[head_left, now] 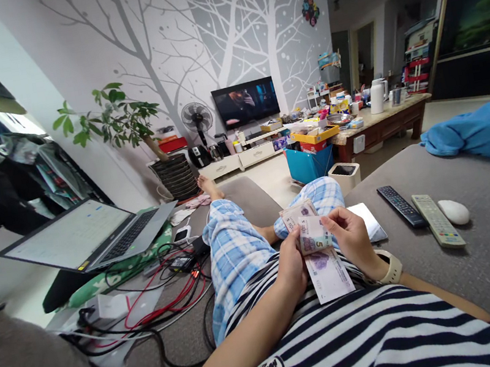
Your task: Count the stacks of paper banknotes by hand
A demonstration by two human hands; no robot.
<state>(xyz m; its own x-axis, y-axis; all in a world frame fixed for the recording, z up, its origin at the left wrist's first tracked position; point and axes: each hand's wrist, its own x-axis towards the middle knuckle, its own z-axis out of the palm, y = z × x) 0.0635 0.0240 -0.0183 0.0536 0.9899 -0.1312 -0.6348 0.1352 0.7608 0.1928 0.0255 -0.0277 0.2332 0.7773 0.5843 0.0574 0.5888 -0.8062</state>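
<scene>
Paper notes [316,243] are held in front of the shirt [381,335], low and tilted, apparently so the print can be viewed. They are clasped in the grip of the left hand [291,263], presumably for steadiness; an edge is pinched by the right hand [351,238]. Remotes [400,206] are placed beside, seemingly within reach.

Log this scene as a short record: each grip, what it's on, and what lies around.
Left grip: holding banknotes
Right grip: pinching the banknotes at an edge
Right wrist: pale watch
Left of the legs: open laptop, tangled cables
Right of the legs: black remote, grey remote
Background: television showing a picture, fan, potted plant
</scene>
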